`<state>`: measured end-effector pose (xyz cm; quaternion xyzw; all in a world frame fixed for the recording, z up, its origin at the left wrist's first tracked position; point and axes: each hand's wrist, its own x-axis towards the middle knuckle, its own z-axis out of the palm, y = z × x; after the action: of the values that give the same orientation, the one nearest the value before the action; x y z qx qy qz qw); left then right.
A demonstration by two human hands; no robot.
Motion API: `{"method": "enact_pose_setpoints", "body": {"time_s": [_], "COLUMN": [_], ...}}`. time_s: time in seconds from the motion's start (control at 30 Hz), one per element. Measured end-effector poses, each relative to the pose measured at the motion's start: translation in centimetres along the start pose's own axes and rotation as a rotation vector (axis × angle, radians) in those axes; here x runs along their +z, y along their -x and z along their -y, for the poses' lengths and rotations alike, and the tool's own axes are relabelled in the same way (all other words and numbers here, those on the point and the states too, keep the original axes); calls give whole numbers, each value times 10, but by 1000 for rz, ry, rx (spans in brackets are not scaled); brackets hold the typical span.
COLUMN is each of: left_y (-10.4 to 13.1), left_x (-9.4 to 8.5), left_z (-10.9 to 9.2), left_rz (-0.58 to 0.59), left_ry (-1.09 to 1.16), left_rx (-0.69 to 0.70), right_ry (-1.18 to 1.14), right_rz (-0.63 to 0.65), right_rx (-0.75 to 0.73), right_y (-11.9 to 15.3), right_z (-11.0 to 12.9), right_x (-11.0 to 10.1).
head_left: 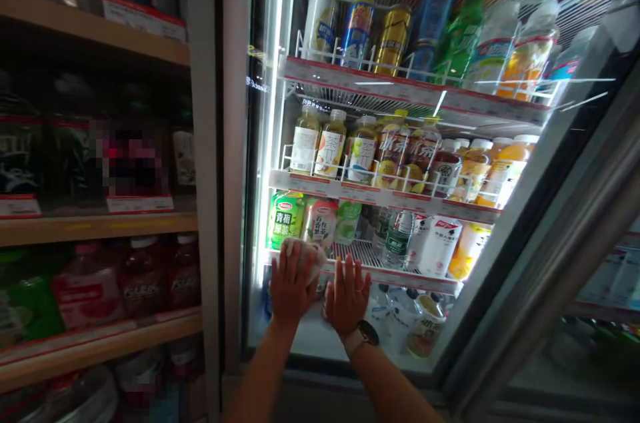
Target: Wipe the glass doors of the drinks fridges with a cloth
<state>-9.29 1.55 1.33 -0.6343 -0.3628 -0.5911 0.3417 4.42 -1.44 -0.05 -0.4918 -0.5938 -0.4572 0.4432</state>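
Observation:
Low on the glass front of a lit drinks fridge, my left hand presses a pale crumpled cloth that shows past its fingertips and right side. Beside it, my right hand is laid flat with its fingers stretched upward, holding nothing. A dark-faced watch is on my right wrist. Behind the glass, just above the cloth, stand a green drink pack and a pink one. To the right of my fingers are a green-labelled water bottle and a white carton.
Cans and bottles fill the upper fridge shelf; bottled teas line the one below. Large bottles sit at the bottom. A metal door frame runs diagonally on the right. Dim wooden shelves with packaged goods stand on the left.

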Motion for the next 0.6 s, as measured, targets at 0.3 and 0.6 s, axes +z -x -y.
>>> {"method": "enact_pose_setpoints", "body": {"time_s": [0.3,0.6], "left_y": [-12,1], "left_x": [-27,-1], "left_z": [45,-30], "left_rz": [-51,52], "left_ry": [-13,123], "left_rx": [-300,-75], "right_ry": [-38,-39], "right_rz": [8,-12], "right_rx": [18,28], "right_y": [2,3], "right_z": [1,1], "right_x": [-1,1]}}
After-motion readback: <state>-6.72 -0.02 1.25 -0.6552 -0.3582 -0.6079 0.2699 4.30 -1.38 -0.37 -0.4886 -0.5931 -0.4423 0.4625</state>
